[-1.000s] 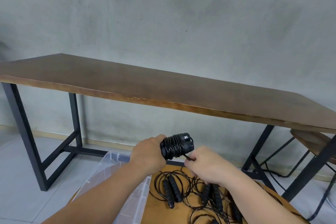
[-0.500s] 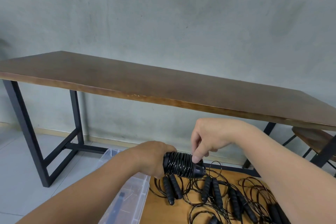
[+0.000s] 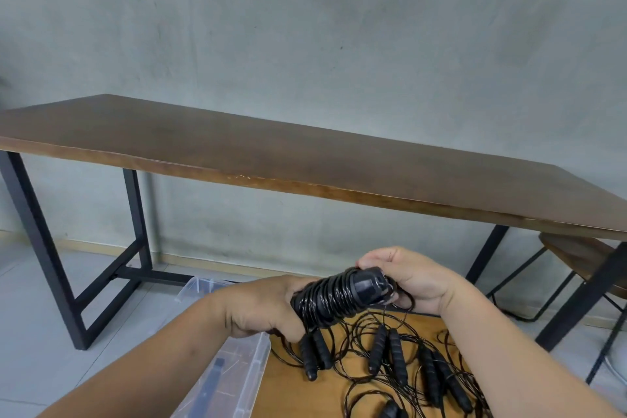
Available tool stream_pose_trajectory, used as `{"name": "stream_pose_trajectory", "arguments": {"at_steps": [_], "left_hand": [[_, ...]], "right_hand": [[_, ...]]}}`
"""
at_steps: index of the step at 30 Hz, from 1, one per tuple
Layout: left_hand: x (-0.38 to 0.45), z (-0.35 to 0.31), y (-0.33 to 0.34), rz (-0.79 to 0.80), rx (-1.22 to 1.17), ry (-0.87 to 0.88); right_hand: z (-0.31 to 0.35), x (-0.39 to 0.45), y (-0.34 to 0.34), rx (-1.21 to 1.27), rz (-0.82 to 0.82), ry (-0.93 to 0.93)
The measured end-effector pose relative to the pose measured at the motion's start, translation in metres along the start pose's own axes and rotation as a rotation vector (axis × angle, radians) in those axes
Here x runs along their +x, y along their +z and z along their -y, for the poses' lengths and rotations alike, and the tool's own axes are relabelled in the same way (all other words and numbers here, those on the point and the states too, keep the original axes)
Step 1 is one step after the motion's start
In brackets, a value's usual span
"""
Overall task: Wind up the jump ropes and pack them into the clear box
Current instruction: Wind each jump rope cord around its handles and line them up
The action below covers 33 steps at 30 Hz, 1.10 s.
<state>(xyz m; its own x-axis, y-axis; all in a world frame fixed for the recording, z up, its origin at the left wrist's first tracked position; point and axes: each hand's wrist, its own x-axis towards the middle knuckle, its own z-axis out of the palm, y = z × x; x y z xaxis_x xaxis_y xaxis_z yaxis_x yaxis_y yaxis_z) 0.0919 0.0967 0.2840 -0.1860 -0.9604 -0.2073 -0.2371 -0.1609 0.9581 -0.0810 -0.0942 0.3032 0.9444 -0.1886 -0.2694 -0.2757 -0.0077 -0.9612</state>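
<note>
Left hand [image 3: 261, 310] grips wound jump rope [image 3: 334, 295]; right hand [image 3: 412, 278] seemingly pinches cord.

The clear box [image 3: 237, 380] is running off the bottom edge, forearms covering much of it; the left hand [image 3: 261, 307] is hiding the wound rope's [image 3: 334, 297] near end.

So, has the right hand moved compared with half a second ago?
Yes. The right hand dropped from beside the long table's edge to the wound rope's end.
</note>
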Motion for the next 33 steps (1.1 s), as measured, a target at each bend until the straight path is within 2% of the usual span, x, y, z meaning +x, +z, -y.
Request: {"name": "stream_pose_trajectory", "arguments": {"at_steps": [4,8,16,18,21,23,25,29,33], "left_hand": [[0.024,0.018,0.015,-0.142,-0.134,0.012],[0.044,0.023,0.035,-0.27,-0.291,-0.009],[0.086,0.011,0.059,-0.491,-0.285,-0.079],[0.096,0.007,0.063,-0.563,-0.194,-0.089],[0.112,-0.001,0.074,-0.654,-0.043,-0.07],[0.124,-0.005,0.085,-0.711,0.057,-0.039],[0.134,-0.005,0.093,-0.697,0.125,-0.035],[0.141,-0.008,0.086,-0.514,0.239,-0.123],[0.149,-0.022,0.088,-0.603,0.285,-0.095]], "right_hand": [[-0.015,-0.007,0.01,0.335,-0.121,-0.105],[-0.025,-0.01,0.01,0.487,-0.261,-0.132],[-0.032,-0.028,-0.017,0.694,-0.29,-0.15],[-0.032,-0.036,-0.021,0.65,-0.285,-0.17],[-0.03,-0.043,-0.025,0.296,-0.349,-0.128],[-0.035,-0.04,-0.03,0.139,-0.461,-0.089],[-0.038,-0.038,-0.035,0.155,-0.538,-0.079],[-0.046,-0.041,-0.049,0.213,-0.542,-0.082],[-0.053,-0.041,-0.055,0.171,-0.474,-0.061]]}}
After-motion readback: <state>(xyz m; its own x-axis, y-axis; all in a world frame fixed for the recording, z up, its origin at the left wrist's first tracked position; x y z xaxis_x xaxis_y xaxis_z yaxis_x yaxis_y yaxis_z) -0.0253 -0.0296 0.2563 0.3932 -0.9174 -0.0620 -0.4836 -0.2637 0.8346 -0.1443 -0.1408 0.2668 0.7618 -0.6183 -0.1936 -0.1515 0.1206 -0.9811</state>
